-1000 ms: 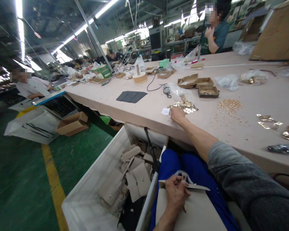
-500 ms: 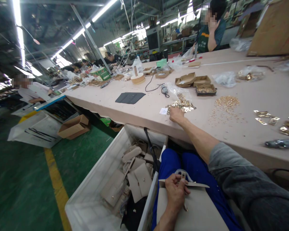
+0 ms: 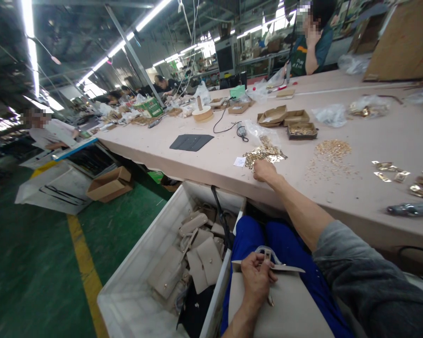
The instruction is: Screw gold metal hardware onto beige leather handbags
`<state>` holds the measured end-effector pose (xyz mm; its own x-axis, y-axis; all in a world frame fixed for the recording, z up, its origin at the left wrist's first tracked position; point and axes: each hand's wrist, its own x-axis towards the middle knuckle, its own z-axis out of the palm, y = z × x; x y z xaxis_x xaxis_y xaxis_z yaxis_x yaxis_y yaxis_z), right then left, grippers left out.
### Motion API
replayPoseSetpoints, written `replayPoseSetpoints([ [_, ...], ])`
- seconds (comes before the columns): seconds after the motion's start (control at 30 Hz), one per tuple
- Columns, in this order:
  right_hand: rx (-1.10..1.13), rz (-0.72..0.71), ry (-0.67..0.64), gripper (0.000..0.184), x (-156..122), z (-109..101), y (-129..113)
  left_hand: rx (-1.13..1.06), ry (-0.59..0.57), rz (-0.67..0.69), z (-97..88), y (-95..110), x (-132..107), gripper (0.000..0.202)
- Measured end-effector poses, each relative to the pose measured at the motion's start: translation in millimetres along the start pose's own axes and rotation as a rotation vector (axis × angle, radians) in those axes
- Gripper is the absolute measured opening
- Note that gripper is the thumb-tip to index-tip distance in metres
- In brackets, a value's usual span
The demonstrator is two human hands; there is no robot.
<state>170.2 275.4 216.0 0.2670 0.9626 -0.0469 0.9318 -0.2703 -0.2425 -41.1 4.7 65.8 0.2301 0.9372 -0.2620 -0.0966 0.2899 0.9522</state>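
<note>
Beneath the left fingers [image 3: 265, 271] lies a beige bag [image 3: 289, 305].

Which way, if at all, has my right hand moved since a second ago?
Yes: the right hand has shifted slightly rightward in the picture, farther from the white label.

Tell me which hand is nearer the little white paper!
Right. The right hand is near the white paper; the left hand is farther down, holding the beige bag.
</note>
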Motion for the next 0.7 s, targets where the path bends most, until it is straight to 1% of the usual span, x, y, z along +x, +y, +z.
replayPoseSetpoints([
  [0.23,-0.051,0.009,0.048,0.028,-7.5,9.9,8.6,0.001,-0.011,0.011,-0.5,3.3,-1.6,0.036],
  [0.3,-0.06,0.015,0.095,0.031,-8.3,10.6,11.3,0.002,-0.007,0.008,-0.1,3.5,-1.6,0.035],
  [0.37,-0.067,0.044,0.163,0.039,-6.8,11.0,13.9,-0.001,0.0,0.005,0.2,2.9,-1.4,0.034],
  [0.43,-0.066,0.071,0.19,0.044,-2.4,11.2,15.9,-0.001,0.002,0.006,0.2,1.9,-1.4,0.033],
  [0.57,-0.045,0.057,0.114,0.035,10.9,7.9,16.4,0.002,-0.001,0.013,-0.2,1.0,-1.4,0.031],
  [0.7,-0.004,0.053,0.056,0.038,18.3,-0.4,13.1,-0.009,0.009,0.014,0.1,2.3,-1.5,0.032],
])
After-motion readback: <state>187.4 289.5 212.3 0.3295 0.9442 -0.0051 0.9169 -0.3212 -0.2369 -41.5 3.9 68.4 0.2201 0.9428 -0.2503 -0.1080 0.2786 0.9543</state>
